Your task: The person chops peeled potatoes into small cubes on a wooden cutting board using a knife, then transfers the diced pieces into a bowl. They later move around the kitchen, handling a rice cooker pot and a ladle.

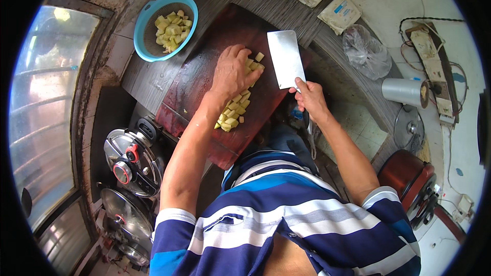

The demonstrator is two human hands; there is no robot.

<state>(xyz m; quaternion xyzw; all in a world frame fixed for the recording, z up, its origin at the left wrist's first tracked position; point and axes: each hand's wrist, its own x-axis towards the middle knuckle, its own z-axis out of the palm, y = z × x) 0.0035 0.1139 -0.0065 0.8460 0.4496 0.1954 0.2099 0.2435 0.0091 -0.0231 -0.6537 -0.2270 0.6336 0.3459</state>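
Note:
My left hand (233, 69) rests over the upper end of a row of pale green vegetable chunks (235, 110), its fingers curled around some of them. The chunks lie on a dark red wooden cutting board (203, 71). In my right hand (311, 97) is the handle of a metal cleaver (285, 58); its broad blade is over the board's right side, apart from the chunks. A blue plastic colander (140, 30) stands beyond the board at the upper left, and similar cut chunks (173, 30) lie inside it.
A pressure cooker (134, 163) and a glass-lidded pan (126, 214) stand at the left. Around the right side of the counter are two packets (339, 13), a clear plastic bag (366, 51), a plastic roll (404, 92), a glass lid (408, 126) and a red pot (402, 178).

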